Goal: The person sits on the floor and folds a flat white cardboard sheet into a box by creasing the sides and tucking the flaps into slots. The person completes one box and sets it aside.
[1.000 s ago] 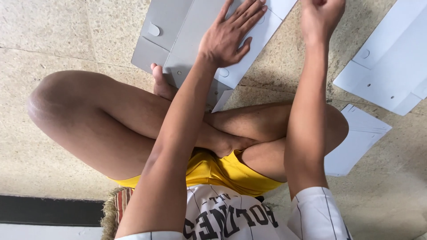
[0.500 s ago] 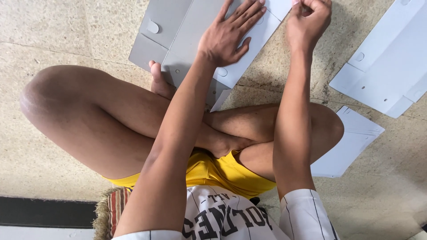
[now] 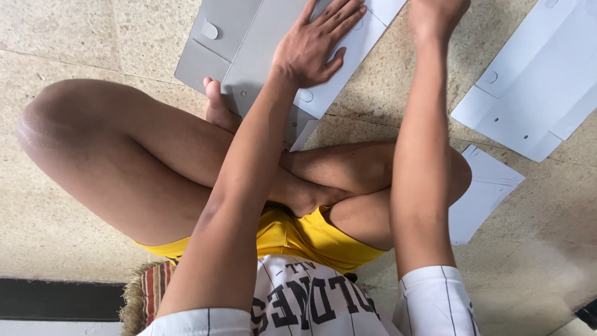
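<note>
Pressing flat with fingers spread, the left hand (image 3: 317, 46) holds down the grey cardboard sheet (image 3: 249, 37) at the top middle of the frame, on the floor (image 3: 74, 37). The right hand (image 3: 435, 12) reaches its top edge; I cannot tell its grip. It looks light, thin and bendy, best held by its edges.

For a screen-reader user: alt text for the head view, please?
A person sits cross-legged on a speckled floor, left hand pressed flat on a grey flat-packed card sheet, right hand at the frame's top edge. More sheets lie to the right.
</note>
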